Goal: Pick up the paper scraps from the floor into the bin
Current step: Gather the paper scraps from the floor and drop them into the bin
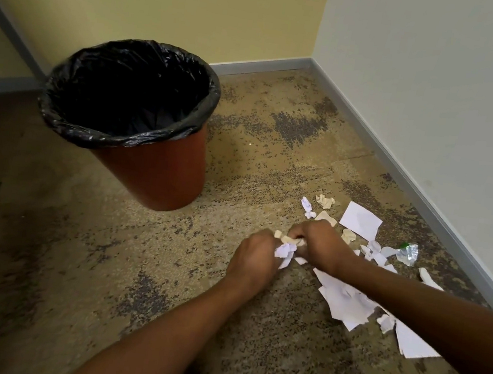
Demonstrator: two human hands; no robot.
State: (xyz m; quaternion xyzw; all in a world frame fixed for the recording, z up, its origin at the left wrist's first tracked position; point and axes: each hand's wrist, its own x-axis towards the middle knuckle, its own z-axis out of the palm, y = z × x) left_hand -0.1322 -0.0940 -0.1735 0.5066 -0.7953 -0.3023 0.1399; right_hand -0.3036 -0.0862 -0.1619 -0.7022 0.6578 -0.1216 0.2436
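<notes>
While left hand [256, 258] and right hand [320, 245] both clench crumpled scraps [286, 247] mid-frame, I judge paper light, soft, crushable: bunch from above. Flat sheets [346, 301] lower right cling to floor [136, 266]; lift by edge. Bin [154, 172] upper left.

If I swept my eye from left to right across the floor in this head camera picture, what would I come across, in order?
Bin lined with a black bag → left hand gripping white scraps → right hand holding tan scraps → flat white paper square → clear plastic wrapper → grey baseboard.
</notes>
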